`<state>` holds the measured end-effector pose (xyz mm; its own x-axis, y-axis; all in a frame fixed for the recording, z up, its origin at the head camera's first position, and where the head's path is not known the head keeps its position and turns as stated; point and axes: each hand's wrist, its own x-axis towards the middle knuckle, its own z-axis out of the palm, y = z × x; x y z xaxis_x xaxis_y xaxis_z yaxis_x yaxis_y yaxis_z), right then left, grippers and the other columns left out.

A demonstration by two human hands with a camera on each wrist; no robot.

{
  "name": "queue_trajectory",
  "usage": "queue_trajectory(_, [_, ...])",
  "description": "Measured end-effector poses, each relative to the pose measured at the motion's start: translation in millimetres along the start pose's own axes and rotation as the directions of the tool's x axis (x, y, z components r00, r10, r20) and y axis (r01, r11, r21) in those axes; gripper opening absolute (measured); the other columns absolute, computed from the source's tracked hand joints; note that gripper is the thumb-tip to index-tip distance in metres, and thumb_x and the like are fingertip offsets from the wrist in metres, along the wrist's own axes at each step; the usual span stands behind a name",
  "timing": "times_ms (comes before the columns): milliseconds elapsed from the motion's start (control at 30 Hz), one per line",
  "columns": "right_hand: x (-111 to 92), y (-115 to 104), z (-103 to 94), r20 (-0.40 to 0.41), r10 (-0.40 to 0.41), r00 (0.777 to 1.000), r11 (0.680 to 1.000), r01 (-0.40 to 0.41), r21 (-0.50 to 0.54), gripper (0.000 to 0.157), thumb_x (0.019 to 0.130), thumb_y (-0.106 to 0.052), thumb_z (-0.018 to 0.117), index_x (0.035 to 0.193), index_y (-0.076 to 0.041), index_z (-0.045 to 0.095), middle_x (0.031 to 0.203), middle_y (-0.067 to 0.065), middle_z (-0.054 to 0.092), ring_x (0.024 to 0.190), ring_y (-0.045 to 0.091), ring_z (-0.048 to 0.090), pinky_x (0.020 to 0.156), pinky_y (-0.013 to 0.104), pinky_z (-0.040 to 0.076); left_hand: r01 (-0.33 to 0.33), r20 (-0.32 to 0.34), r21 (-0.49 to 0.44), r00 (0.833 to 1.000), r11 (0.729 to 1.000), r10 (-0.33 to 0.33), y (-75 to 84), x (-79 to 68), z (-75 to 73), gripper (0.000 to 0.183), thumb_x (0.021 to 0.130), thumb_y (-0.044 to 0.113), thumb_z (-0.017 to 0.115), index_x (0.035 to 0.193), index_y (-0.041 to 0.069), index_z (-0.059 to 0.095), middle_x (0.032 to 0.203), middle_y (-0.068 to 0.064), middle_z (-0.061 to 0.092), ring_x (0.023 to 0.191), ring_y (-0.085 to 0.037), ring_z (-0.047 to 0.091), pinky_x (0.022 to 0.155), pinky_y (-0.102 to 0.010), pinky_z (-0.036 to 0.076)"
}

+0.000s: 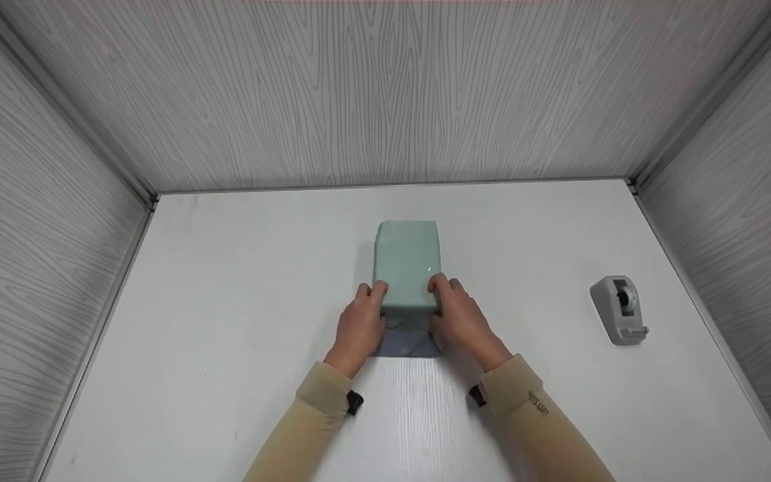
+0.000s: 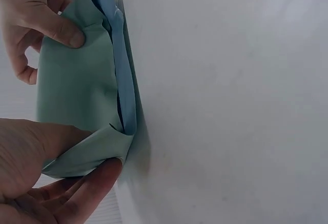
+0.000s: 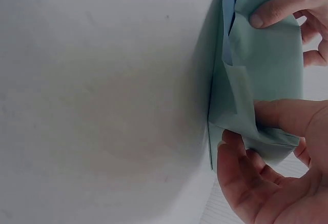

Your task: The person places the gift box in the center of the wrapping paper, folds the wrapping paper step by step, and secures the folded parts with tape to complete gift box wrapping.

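A box wrapped in pale green paper (image 1: 407, 258) lies lengthwise on the white table, its near end toward me. At that end the wrapping paper (image 2: 82, 80) stands in loose folds, and its blue-grey underside (image 2: 124, 75) shows along one edge. A flap (image 1: 402, 343) lies flat on the table in front. My left hand (image 1: 361, 325) is at the left near corner, pinching a side fold between thumb and fingers. At the right near corner my right hand (image 1: 462, 321) pinches the opposite fold, its thumb (image 3: 287, 116) tucked against the end.
A grey tape dispenser (image 1: 616, 311) with a roll in it stands to the right on the white table (image 1: 238, 288). Wood-grain panels (image 1: 385, 94) enclose the table at the back and both sides.
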<state>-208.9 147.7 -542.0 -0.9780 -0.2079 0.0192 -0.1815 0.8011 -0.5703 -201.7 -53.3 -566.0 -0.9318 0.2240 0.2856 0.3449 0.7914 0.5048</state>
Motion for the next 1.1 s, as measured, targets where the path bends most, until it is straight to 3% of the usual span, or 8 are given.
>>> queue_trajectory(367, [0.2,3.7,0.2,0.020,-0.030,0.999,0.999,0.031,-0.013,0.064,0.072,0.013,0.073,0.121,-0.015,0.042,0.108,0.012,0.051,0.091,0.029,0.058,0.078,0.046,0.050,0.002,0.019,0.041,1.000,0.999,-0.003,1.1,3.5,-0.7,0.048,0.080,-0.014,0.066,0.118,0.009,0.046,0.099,-0.015,0.051,0.069,-0.028,0.062,0.057,-0.041,0.052])
queue_trajectory(667, [0.4,4.1,1.6,0.000,-0.051,0.999,0.998,0.051,-0.029,0.060,0.075,0.014,0.068,0.120,-0.015,0.042,0.104,0.011,0.051,0.086,0.028,0.057,0.076,0.044,0.049,0.010,0.038,0.075,0.999,0.997,-0.013,2.8,5.5,1.0,0.051,0.079,-0.009,0.072,0.115,0.010,0.042,0.097,-0.015,0.052,0.064,-0.028,0.060,0.054,-0.041,0.050])
queue_trajectory(900, [2.5,3.2,2.9,-0.002,-0.045,0.999,0.998,0.045,-0.046,0.059,0.075,0.012,0.072,0.118,-0.015,0.041,0.102,0.010,0.050,0.083,0.028,0.057,0.074,0.044,0.050,0.014,0.033,0.144,0.999,0.989,-0.019,3.5,9.4,4.0,0.034,0.091,-0.005,0.062,0.109,0.009,0.037,0.089,-0.014,0.050,0.057,-0.025,0.054,0.051,-0.040,0.048])
queue_trajectory(1100, [3.4,4.2,4.9,-0.023,-0.063,0.998,0.996,0.062,-0.062,0.059,0.075,0.009,0.076,0.117,-0.014,0.042,0.102,0.010,0.051,0.080,0.028,0.057,0.072,0.045,0.050,0.022,0.059,0.130,0.998,0.991,-0.030,4.7,10.1,3.8,0.026,0.096,-0.004,0.054,0.106,0.009,0.034,0.088,-0.014,0.048,0.058,-0.024,0.050,0.054,-0.040,0.048])
